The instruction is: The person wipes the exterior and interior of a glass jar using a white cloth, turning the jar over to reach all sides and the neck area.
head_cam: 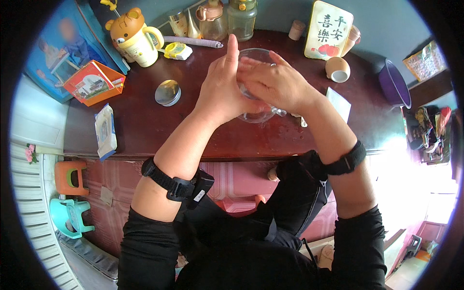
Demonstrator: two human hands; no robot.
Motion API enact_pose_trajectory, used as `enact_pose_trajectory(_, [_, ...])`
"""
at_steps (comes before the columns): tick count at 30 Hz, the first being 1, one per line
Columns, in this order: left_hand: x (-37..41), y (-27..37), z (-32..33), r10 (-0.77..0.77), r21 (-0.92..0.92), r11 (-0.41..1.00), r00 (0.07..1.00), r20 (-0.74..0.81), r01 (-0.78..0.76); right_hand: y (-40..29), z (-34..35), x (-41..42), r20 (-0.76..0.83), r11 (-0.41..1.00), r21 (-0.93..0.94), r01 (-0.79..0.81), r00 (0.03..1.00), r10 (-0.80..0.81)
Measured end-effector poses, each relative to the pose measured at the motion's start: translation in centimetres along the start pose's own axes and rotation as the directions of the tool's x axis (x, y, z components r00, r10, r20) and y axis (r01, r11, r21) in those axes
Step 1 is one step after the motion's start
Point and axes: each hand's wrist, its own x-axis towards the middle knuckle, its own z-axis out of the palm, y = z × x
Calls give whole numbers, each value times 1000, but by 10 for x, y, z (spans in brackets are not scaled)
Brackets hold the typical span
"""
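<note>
A clear glass vessel [256,118] is on the dark red table [152,127], largely covered by my hands. On its left side is my left hand [222,88], with one finger pointing away from me and the thumb reaching across the near side. My right hand [277,81], wearing a ring, lies over the vessel with its fingers stretched to the left, close against my left palm. Whether either hand grips the glass is hidden. Beside my right wrist lies a small clear piece [281,112] and a crumpled white scrap [303,121].
Left of my hands are a round metal tin [168,93], a wipes packet [106,131] and a desk calendar [88,84]. Behind stand a bear-lidded cup [141,45] and plastic bottles [242,21]. To the right are a tipped cup [338,69], white paper [340,105] and a purple basin [393,85].
</note>
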Motion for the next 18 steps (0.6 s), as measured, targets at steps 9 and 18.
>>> enact_pose_trajectory(9, [-6, 4, -1, -34, 74, 997, 999, 33, 32, -2, 0, -69, -165, 942, 163, -294, 933, 320])
enact_pose_trajectory(18, [2, 16, 2, -52, 91, 995, 997, 63, 46, 25, 25, -10, -276, 941, -36, -338, 908, 316])
